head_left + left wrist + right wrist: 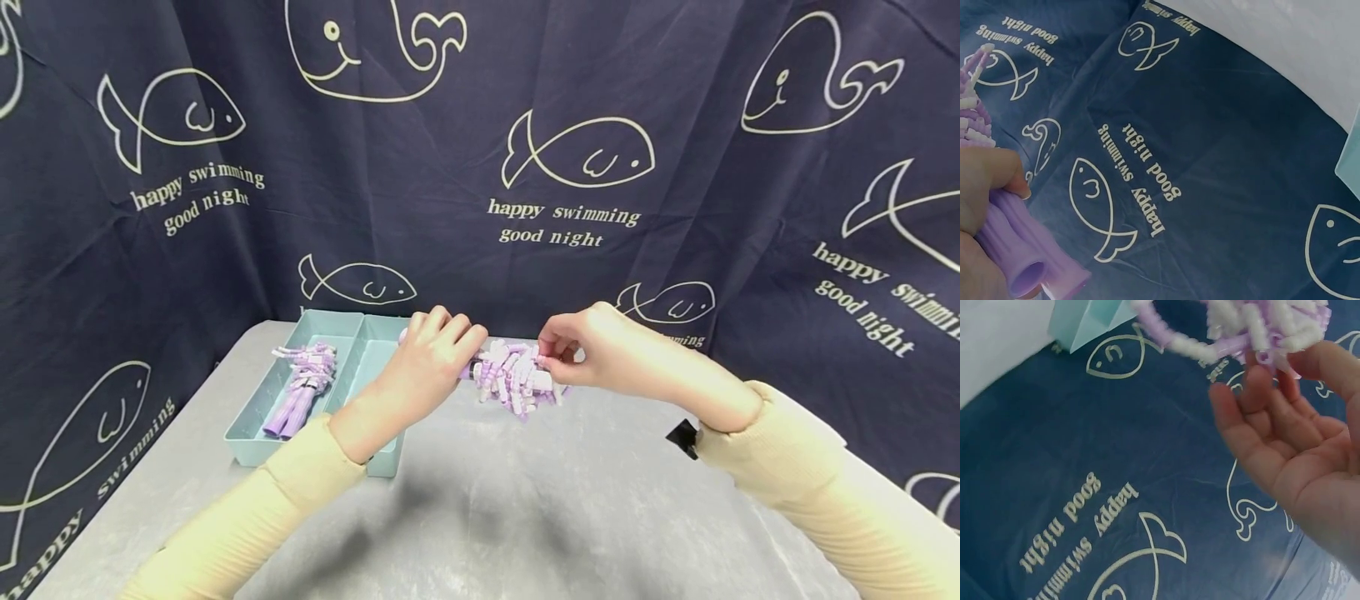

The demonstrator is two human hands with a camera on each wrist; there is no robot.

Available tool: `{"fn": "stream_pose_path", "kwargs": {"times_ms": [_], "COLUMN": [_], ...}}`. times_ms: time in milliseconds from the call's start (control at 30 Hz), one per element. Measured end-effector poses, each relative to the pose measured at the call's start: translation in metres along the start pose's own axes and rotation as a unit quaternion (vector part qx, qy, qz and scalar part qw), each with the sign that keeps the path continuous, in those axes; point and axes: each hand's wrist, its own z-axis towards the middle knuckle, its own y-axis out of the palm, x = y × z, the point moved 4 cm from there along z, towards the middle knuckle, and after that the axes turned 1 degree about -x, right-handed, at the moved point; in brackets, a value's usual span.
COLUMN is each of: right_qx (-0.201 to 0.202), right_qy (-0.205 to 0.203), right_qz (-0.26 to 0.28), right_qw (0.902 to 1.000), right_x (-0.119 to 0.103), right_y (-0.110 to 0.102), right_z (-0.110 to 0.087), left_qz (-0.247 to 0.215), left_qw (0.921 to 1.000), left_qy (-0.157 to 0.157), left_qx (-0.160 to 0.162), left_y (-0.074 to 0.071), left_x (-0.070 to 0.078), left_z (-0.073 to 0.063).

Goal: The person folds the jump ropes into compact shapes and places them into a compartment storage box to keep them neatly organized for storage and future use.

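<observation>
My left hand (423,358) grips the two purple handles of a beaded jump rope (517,379), held up over the table. In the left wrist view the hollow handle ends (1027,275) stick out below the fingers. Purple and white beads are bundled to the right of that hand, with a dark band (475,369) where they meet the handles. My right hand (588,346) pinches the far side of the bead bundle between thumb and fingertips. From the right wrist, one loop of beads (1191,347) hangs away from the bundle.
A pale teal tray (247,425) with two long compartments stands at the left of the grey table (525,517). Another bundled beaded jump rope (303,387) lies in its left compartment. Dark cloth (450,208) with fish drawings hangs around the table's back and sides.
</observation>
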Motion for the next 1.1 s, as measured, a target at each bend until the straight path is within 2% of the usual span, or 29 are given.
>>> {"fn": "stream_pose_path", "kwargs": {"times_ms": [67,233,333,400,433,500,600,700,767,833,967,1100], "right_qx": [0.005,0.016,0.054,0.082,0.091,0.094,0.07,0.057,0.068,0.1,0.149,0.14], "right_qy": [-0.026,-0.055,-0.104,-0.14,-0.152,-0.154,-0.114,-0.095,-0.107,-0.132,-0.134,-0.109], "right_qz": [-0.035,-0.125,-0.192,-0.217,-0.219,-0.204,-0.141,-0.091,-0.087,-0.1,-0.128,-0.127], "right_qw": [0.999,0.9905,0.9744,0.9626,0.9595,0.9621,0.9809,0.9897,0.9881,0.981,0.9713,0.9759], "right_x": [-0.001,-0.002,-0.003,-0.005,-0.005,-0.004,0.0,0.003,0.002,-0.002,-0.006,-0.006], "right_y": [0.0,0.004,0.007,0.008,0.008,0.008,0.005,0.002,0.0,-0.001,-0.003,-0.001], "right_z": [-0.001,-0.004,-0.003,-0.002,-0.002,-0.002,-0.004,-0.005,-0.006,-0.006,-0.007,-0.008], "left_qz": [0.006,0.019,0.021,0.019,0.017,0.01,0.007,0.013,0.015,0.015,0.013,0.011], "left_qw": [1.0,0.9996,0.9995,0.9996,0.9996,0.9994,0.9991,0.999,0.999,0.999,0.9991,0.9994], "left_qy": [0.002,0.014,0.011,0.005,0.002,-0.002,-0.009,-0.011,-0.008,-0.007,-0.01,-0.008], "left_qx": [-0.004,-0.016,-0.019,-0.022,-0.025,-0.032,-0.04,-0.042,-0.042,-0.042,-0.039,-0.031], "left_y": [0.001,0.002,0.002,0.003,0.004,0.006,0.007,0.009,0.011,0.012,0.01,0.007], "left_x": [0.001,0.003,0.003,0.001,0.0,-0.001,-0.003,-0.005,-0.006,-0.006,-0.005,-0.001], "left_z": [0.0,0.001,0.001,0.0,-0.001,-0.003,-0.006,-0.009,-0.011,-0.012,-0.009,-0.007]}}
